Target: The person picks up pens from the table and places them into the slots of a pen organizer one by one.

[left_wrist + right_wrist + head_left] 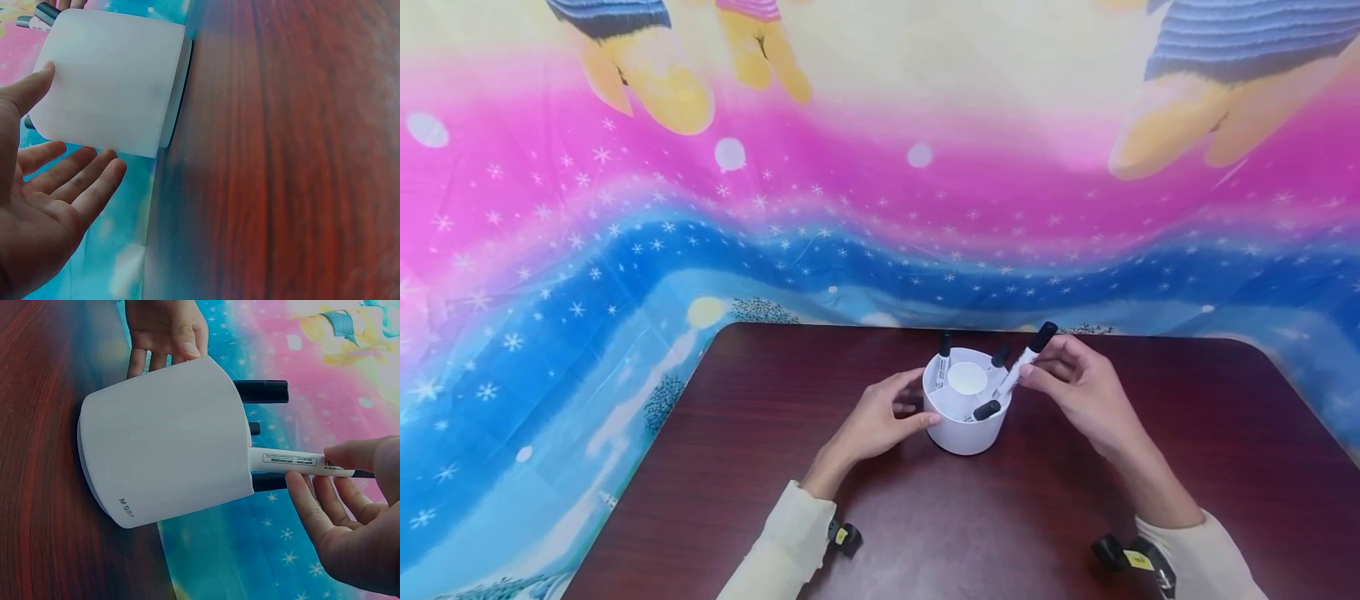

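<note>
A round white pen holder (967,437) stands upright on the table, divided into compartments around a raised round centre. My left hand (880,417) rests against its left side; in the left wrist view the thumb touches the wall and the fingers (100,187) are nearly straight. Between thumb and fingertips, my right hand (1090,396) pinches a white marker (287,460) with a black cap. That marker tilts to the right, its lower end inside the holder's right side. Black-capped markers stand at the back left (945,358), back right (1000,358) and front (987,410) compartments.
The dark reddish wooden table (737,400) has rounded far corners. Behind it hangs a colourful cloth (865,200) with snowflakes and cartoon figures. Both wrists wear black straps with small devices, such as the one by the right sleeve (1123,557).
</note>
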A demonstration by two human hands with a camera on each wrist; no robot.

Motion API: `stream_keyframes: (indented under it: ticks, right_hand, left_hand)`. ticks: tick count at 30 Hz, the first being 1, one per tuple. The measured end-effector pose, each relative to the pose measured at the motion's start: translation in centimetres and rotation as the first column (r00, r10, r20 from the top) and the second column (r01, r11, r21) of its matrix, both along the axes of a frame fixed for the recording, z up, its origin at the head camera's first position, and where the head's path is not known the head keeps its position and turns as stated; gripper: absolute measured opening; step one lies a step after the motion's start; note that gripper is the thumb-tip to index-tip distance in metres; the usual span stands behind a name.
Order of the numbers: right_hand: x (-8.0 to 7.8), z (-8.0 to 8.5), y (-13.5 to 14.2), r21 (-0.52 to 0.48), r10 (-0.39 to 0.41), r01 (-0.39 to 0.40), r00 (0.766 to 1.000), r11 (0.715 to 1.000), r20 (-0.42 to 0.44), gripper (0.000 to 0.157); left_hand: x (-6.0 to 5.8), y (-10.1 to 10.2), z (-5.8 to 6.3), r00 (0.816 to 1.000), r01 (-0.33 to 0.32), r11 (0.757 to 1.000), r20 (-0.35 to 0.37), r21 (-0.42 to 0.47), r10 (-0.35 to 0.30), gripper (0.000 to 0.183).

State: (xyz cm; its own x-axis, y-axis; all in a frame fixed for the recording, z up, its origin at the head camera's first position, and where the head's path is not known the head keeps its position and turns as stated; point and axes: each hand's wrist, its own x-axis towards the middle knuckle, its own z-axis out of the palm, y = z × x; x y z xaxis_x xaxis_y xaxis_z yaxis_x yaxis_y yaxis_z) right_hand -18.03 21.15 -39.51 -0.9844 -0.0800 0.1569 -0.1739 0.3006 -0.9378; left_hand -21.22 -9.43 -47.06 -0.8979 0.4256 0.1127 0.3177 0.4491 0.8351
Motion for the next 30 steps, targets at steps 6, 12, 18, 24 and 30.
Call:
stream_keyframes:
  ticks: [6, 12, 18, 24, 30]
  right_hand:
    - [-0.2, -0.4, -0.1, -0.019, 0.024, -0.024, 1.000, 1.000, -0.016, 0.038]
    - [-0.4, -0.7, -0.3, -0.021, 0.043, -0.043, 0.999, 0.999, -0.026, 0.036]
    - [-0.5, -0.9, -0.5, -0.021, 0.056, -0.056, 0.998, 0.998, -0.033, 0.034]
    - [-0.5, -1.1, -0.5, 0.003, 0.056, -0.056, 0.998, 0.998, -0.025, 0.032]
    - [-0.6, -1.4, -0.5, 0.010, 0.068, -0.068, 0.997, 0.998, -0.025, 0.031]
  left_hand:
    - [0.0, 0.0, 0.0, 1.000, -0.002, 1.000, -0.002, -0.001, 0.002, 0.078]
    - [0.0, 0.0, 0.0, 1.000, -0.007, 1.000, -0.002, -0.005, 0.007, 0.078]
    - [-0.1, 0.0, 0.0, 1.000, -0.007, 1.000, -0.004, -0.008, 0.007, 0.078]
    - [0.0, 0.1, 0.0, 1.000, -0.005, 1.000, -0.001, -0.002, 0.005, 0.078]
    - [0.0, 0.0, 0.0, 1.000, -0.005, 1.000, 0.000, 0.004, 0.005, 0.078]
